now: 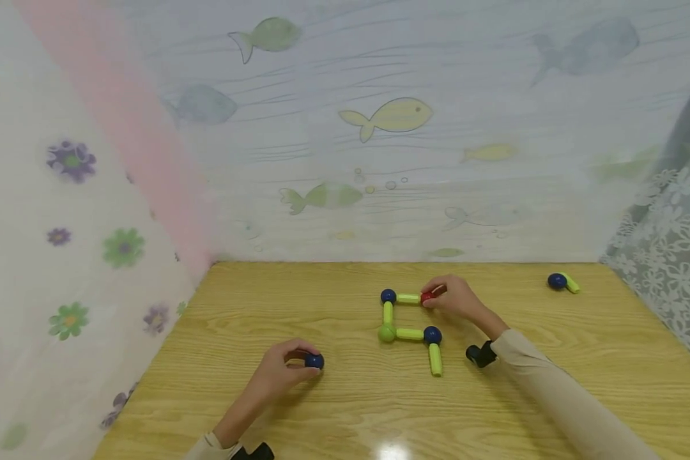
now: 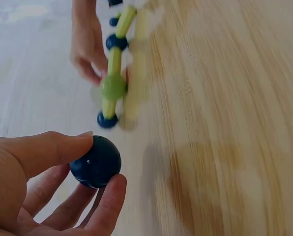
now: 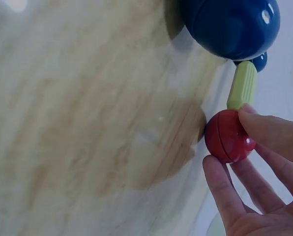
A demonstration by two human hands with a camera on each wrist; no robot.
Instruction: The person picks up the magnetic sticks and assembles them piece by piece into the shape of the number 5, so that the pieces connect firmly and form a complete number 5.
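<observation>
Between thumb and fingers, my left hand [image 1: 278, 370] pinches a dark blue ball [image 2: 96, 162] over the left-middle of the table. My right hand [image 1: 455, 298] grips a red ball [image 3: 229, 136] that meets the end of a yellow-green rod [image 1: 408, 298]. That rod belongs to a linked shape: a blue ball [image 1: 388, 296] at its back corner, a rod [image 1: 388, 313] toward me, a green ball [image 1: 387, 333], another rod [image 1: 409, 334], then a second blue ball [image 1: 432, 335]. From this last ball a rod [image 1: 435, 360] points toward me with a free end.
A blue ball [image 1: 557, 281] with a short yellow-green rod [image 1: 572, 283] lies at the table's back right. Behind the wooden table [image 1: 264, 300] hangs a fish-print cloth [image 1: 322, 147]. A flowered cloth [image 1: 63, 268] borders the left, a lacy one [image 1: 673, 255] the right.
</observation>
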